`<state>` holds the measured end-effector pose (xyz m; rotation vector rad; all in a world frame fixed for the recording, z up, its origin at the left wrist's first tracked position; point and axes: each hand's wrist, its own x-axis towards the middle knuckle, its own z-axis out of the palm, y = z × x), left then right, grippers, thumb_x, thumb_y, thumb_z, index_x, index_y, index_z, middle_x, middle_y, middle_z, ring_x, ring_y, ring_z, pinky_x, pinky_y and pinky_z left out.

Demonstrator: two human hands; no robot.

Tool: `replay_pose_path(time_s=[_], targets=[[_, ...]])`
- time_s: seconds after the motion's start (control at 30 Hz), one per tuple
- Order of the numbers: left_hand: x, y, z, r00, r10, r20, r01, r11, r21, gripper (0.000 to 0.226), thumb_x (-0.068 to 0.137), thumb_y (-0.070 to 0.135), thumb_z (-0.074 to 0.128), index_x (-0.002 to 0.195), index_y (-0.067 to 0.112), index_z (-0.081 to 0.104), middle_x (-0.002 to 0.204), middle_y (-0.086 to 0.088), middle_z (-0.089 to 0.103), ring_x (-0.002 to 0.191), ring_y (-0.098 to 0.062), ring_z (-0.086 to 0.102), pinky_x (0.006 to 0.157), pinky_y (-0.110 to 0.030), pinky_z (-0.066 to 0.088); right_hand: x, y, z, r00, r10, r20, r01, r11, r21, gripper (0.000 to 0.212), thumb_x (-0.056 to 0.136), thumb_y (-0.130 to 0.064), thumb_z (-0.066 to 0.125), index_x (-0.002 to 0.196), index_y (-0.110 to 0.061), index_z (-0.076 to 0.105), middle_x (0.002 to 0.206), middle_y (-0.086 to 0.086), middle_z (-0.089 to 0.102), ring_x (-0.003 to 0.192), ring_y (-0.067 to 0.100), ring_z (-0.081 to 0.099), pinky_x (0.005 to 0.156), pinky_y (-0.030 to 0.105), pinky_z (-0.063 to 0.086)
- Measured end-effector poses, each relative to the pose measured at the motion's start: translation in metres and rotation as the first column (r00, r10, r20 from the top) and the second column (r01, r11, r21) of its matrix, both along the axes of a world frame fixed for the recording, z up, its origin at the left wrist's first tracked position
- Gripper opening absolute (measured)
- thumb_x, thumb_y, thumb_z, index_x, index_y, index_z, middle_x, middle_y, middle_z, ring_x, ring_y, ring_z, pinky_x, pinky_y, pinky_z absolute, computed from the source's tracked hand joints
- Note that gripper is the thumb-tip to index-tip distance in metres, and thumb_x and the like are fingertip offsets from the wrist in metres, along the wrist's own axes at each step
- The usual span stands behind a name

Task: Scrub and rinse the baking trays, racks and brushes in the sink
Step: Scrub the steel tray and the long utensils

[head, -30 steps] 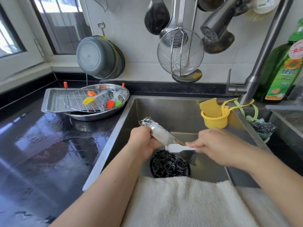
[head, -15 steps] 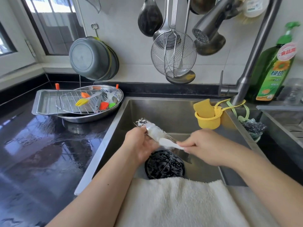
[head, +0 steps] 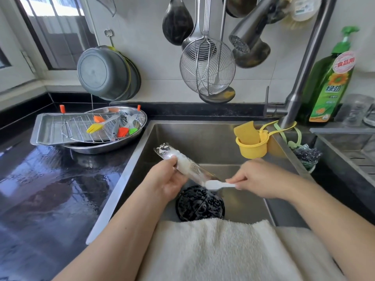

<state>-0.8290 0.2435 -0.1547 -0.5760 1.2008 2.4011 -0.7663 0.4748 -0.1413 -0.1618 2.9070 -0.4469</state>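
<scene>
Centre of frame, over the sink (head: 215,138): the left hand (head: 166,180) grips a long, foam-coated metal utensil (head: 183,162), fingers curled round its middle; the right hand (head: 258,180) pinches a small white brush (head: 218,184), its head touching the utensil's lower end. Risk: soap could let the utensil slip from the grip and drop onto the black drain strainer (head: 199,202). Left of frame, a steel bowl (head: 105,148) carries 1 baking tray (head: 43,130), 1 wire rack (head: 81,126) and several coloured silicone brushes (head: 113,127). The yellow caddy (head: 251,148) holds 1 sponge (head: 246,132).
</scene>
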Motion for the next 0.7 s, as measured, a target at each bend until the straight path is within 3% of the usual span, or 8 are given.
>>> replay_pose_path(time_s=[0.1, 0.17, 0.23, 0.3, 0.4, 0.53, 0.63, 0.7], targets=[[-0.002, -0.001, 0.000, 0.999, 0.048, -0.022, -0.048, 0.998, -0.031, 0.028, 0.112, 0.006, 0.038, 0.132, -0.008, 0.051, 0.118, -0.028, 0.066, 0.103, -0.040, 0.068, 0.093, -0.062, 0.052, -0.008, -0.027, -0.011, 0.979, 0.092, -0.180, -0.104, 0.993, -0.060, 0.031, 0.099, -0.034, 0.062, 0.127, -0.049, 0.065, 0.077, -0.015, 0.056, 0.080, 0.012, 0.055, 0.071, 0.034, 0.045], [-0.006, -0.006, 0.000, 0.996, 0.087, 0.015, -0.087, 0.995, -0.050, 0.027, 0.112, 0.005, 0.032, 0.127, -0.009, 0.050, 0.105, -0.030, 0.065, 0.093, -0.041, 0.067, 0.088, -0.063, 0.050, -0.013, -0.028, -0.008, 0.958, 0.069, -0.277, -0.102, 0.989, -0.105, 0.033, 0.101, -0.032, 0.061, 0.131, -0.045, 0.063, 0.079, -0.013, 0.052, 0.084, 0.014, 0.053, 0.077, 0.037, 0.046], [-0.006, -0.009, 0.000, 0.994, 0.106, 0.019, -0.104, 0.991, -0.083, 0.029, 0.111, 0.002, 0.028, 0.124, -0.009, 0.052, 0.100, -0.030, 0.066, 0.085, -0.041, 0.068, 0.083, -0.061, 0.051, -0.012, -0.018, -0.002, 0.971, 0.014, -0.238, -0.053, 0.986, -0.156, 0.032, 0.100, -0.029, 0.062, 0.128, -0.043, 0.066, 0.078, -0.013, 0.054, 0.080, 0.012, 0.054, 0.073, 0.033, 0.045], [-0.006, -0.009, -0.001, 0.992, 0.129, 0.016, -0.126, 0.984, -0.124, 0.029, 0.109, -0.003, 0.028, 0.122, -0.011, 0.052, 0.104, -0.032, 0.066, 0.082, -0.043, 0.068, 0.078, -0.062, 0.053, -0.005, -0.003, 0.000, 0.996, -0.040, -0.079, 0.024, 0.982, -0.190, 0.027, 0.098, -0.027, 0.067, 0.119, -0.044, 0.072, 0.075, -0.014, 0.062, 0.061, 0.003, 0.049, 0.059, 0.024, 0.038], [-0.009, -0.010, -0.003, 0.990, 0.141, 0.013, -0.139, 0.983, -0.119, 0.031, 0.109, -0.003, 0.024, 0.125, -0.013, 0.049, 0.111, -0.036, 0.062, 0.083, -0.047, 0.065, 0.080, -0.065, 0.052, 0.001, 0.020, 0.000, 0.989, -0.143, 0.028, 0.145, 0.979, -0.143, 0.023, 0.095, -0.025, 0.071, 0.110, -0.041, 0.077, 0.053, -0.016, 0.062, 0.041, 0.006, 0.033, 0.048, 0.023, 0.029], [-0.012, -0.012, -0.004, 0.989, 0.144, 0.024, -0.141, 0.986, -0.092, 0.034, 0.110, 0.000, 0.021, 0.130, -0.016, 0.045, 0.115, -0.038, 0.059, 0.084, -0.051, 0.062, 0.083, -0.069, 0.050, -0.002, 0.031, 0.001, 0.980, -0.196, -0.017, 0.195, 0.979, -0.065, 0.022, 0.095, -0.028, 0.071, 0.112, -0.041, 0.077, 0.050, -0.026, 0.059, 0.043, 0.004, 0.037, 0.049, 0.021, 0.032], [-0.010, -0.009, -0.001, 0.988, 0.154, 0.030, -0.152, 0.986, -0.075, 0.035, 0.108, -0.005, 0.021, 0.128, -0.019, 0.045, 0.117, -0.040, 0.058, 0.085, -0.052, 0.061, 0.087, -0.070, 0.050, -0.002, 0.015, -0.002, 0.988, -0.150, -0.022, 0.142, 0.967, -0.210, 0.024, 0.096, -0.026, 0.070, 0.114, -0.040, 0.075, 0.068, -0.009, 0.068, 0.043, 0.002, 0.039, 0.047, 0.015, 0.030], [-0.005, -0.005, 0.001, 0.988, 0.151, 0.032, -0.149, 0.987, -0.059, 0.032, 0.108, -0.006, 0.020, 0.114, -0.020, 0.048, 0.113, -0.037, 0.058, 0.083, -0.049, 0.061, 0.083, -0.068, 0.049, -0.002, -0.005, -0.005, 0.996, -0.062, -0.067, 0.040, 0.956, -0.291, 0.026, 0.096, -0.025, 0.070, 0.118, -0.039, 0.073, 0.076, -0.013, 0.062, 0.057, -0.006, 0.051, 0.058, 0.009, 0.035]])
